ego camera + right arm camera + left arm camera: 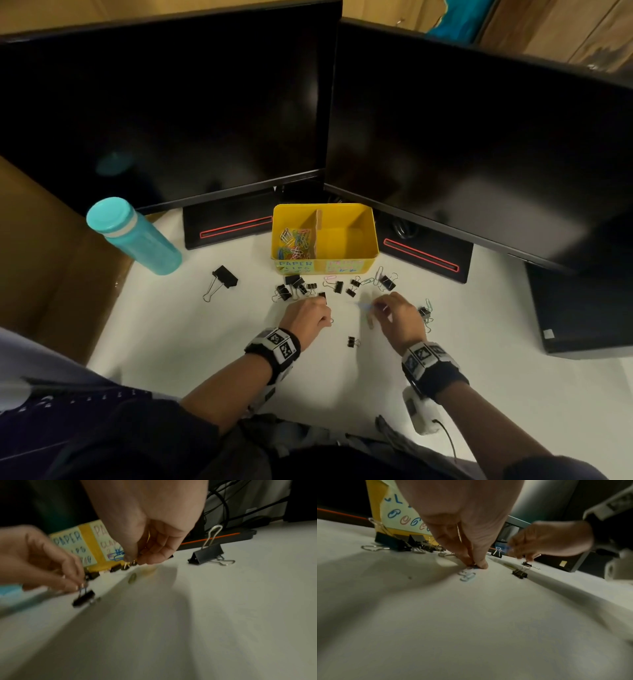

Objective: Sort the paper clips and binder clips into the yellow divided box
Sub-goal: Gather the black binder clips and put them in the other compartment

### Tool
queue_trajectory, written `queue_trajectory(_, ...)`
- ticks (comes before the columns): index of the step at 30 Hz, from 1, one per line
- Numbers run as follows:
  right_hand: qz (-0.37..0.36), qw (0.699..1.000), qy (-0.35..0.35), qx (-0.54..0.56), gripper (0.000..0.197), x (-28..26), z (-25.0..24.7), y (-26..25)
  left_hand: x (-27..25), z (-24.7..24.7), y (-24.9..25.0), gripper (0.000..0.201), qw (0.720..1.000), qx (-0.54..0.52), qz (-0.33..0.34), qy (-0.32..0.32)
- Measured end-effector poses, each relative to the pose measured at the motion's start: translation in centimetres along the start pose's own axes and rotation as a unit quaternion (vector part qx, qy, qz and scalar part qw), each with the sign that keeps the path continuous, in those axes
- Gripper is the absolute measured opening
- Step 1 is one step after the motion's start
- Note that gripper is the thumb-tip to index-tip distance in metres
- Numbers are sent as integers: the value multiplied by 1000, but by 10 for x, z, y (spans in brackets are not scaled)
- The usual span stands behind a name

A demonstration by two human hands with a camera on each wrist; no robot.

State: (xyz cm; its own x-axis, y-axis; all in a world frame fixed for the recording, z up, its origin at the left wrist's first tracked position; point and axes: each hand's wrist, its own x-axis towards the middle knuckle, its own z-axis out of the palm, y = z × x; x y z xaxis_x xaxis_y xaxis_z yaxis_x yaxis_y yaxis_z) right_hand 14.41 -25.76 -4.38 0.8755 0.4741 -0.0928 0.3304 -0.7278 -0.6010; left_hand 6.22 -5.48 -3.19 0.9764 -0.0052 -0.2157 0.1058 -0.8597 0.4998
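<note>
Clips (337, 286) just beyond both hands (306, 317)

Yellow box (359, 263) with pale hand-lettered labels; multicoloured paper clips (294, 245) inside its left compartment; black binder clips (294, 286) with silver handles on the white surface (205, 342); teal bottle (137, 236); checker-patterned black-and-white wristbands (277, 346); a seemingly blue clip (468, 576).

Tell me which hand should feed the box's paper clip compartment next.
Probably the right hand: it pinches a blue paper clip, while the left hand pinches a binder clip on the desk.
</note>
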Motion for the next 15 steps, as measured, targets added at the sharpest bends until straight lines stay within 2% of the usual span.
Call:
queue_trajectory(4, -52, 993, 84, 67, 10, 32, -23, -38, -7, -6, -10, 11, 1000, 25, 5, 8)
queue_trajectory(8, -119, 982, 89, 114, 3, 82, -31, -88, -11, -10, -6, 17, 982, 172, 41, -59)
queue_trajectory(10, -138, 981, 76, 110, 4, 105, -29, -109, -13, -12, 0, 24, 973, 208, 43, -88)
queue_trajectory(12, -155, 984, 24, 82, 10, 121, -25, -124, -16, -15, 1, 26, 973, 205, 37, -97)
queue_trajectory(14, -163, 984, -44, 55, 20, 129, -24, -129, -19, -20, -3, 22, 983, 162, 34, -78)
queue_trajectory(15, -163, 983, -56, 56, 24, 129, -26, -128, -19, -25, -6, 19, 988, 140, 34, -54)
